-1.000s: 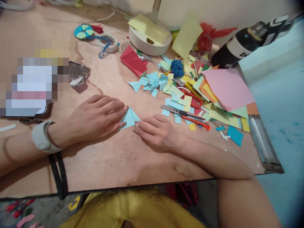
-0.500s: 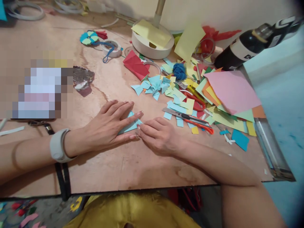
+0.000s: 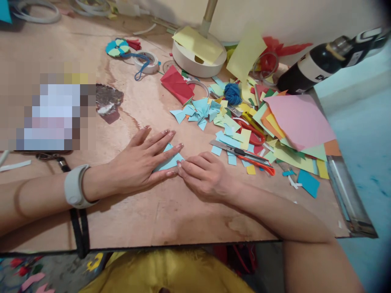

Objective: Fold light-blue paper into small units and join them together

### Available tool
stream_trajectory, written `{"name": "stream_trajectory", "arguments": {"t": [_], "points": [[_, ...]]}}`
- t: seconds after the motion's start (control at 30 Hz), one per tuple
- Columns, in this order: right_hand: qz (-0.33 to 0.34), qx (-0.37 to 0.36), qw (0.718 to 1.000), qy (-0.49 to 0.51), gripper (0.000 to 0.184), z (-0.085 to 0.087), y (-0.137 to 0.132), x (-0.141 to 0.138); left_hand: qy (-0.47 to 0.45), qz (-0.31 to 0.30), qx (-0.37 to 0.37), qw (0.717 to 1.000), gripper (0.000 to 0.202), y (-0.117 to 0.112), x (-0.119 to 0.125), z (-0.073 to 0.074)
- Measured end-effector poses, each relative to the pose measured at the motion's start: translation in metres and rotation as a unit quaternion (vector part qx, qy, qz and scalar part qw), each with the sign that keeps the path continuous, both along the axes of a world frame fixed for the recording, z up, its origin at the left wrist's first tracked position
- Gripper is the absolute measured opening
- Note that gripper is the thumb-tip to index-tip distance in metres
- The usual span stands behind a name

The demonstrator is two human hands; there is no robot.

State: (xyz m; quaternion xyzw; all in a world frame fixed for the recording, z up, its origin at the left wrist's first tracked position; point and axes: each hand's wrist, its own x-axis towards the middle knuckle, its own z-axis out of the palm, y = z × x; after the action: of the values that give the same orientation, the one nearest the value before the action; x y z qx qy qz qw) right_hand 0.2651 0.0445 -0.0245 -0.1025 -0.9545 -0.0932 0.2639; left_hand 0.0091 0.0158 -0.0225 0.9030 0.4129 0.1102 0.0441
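Observation:
A light blue folded piece of paper (image 3: pixel 172 160) lies on the wooden table, partly covered by my hands. My left hand (image 3: pixel 149 156) rests flat on it with the fingers spread. Curled at the paper's right corner is my right hand (image 3: pixel 204 175), its thumb and fingertips pressed together on that corner. To the right of this hand lies a box cutter (image 3: pixel 240 151) with its blade out, on top of small blue and yellow paper pieces. Several blue folded paper pieces (image 3: pixel 200 109) are heaped beyond my hands.
Scissors with orange handles (image 3: pixel 250 132), a ball of blue yarn (image 3: pixel 232 94) and stacked coloured paper (image 3: pixel 301 118) crowd the right side. A black bottle (image 3: pixel 311 65) and a white lamp base (image 3: pixel 198 61) stand behind. A blurred-out phone-like object (image 3: pixel 55 116) lies left.
The camera view has shifted slightly. My hands stay nearly in place on the blue paper; the left thumb and index finger sit marginally differently.

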Motion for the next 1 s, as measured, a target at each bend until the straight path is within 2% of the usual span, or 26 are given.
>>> {"name": "stream_trajectory", "arguments": {"t": [0.23, 0.5, 0.67, 1.0], "points": [[0.002, 0.004, 1.0, 0.012, 0.014, 0.0001, 0.0001, 0.0007, 0.025, 0.004, -0.027, 0.999, 0.055, -0.0012, 0.0011, 0.0092], [0.012, -0.031, 0.999, 0.031, 0.013, -0.0021, -0.0012, 0.0016, 0.0, 0.0, -0.032, 0.999, 0.057, -0.0003, -0.0021, 0.0031], [0.033, -0.041, 0.997, 0.05, 0.013, -0.0078, 0.0012, 0.0016, 0.011, -0.009, -0.005, 1.0, 0.06, -0.0004, -0.0036, -0.0007], [0.017, -0.033, 0.998, 0.048, 0.01, -0.0041, -0.0003, 0.0007, 0.016, -0.018, -0.029, 0.999, 0.058, 0.0013, -0.0033, 0.0072]]}}
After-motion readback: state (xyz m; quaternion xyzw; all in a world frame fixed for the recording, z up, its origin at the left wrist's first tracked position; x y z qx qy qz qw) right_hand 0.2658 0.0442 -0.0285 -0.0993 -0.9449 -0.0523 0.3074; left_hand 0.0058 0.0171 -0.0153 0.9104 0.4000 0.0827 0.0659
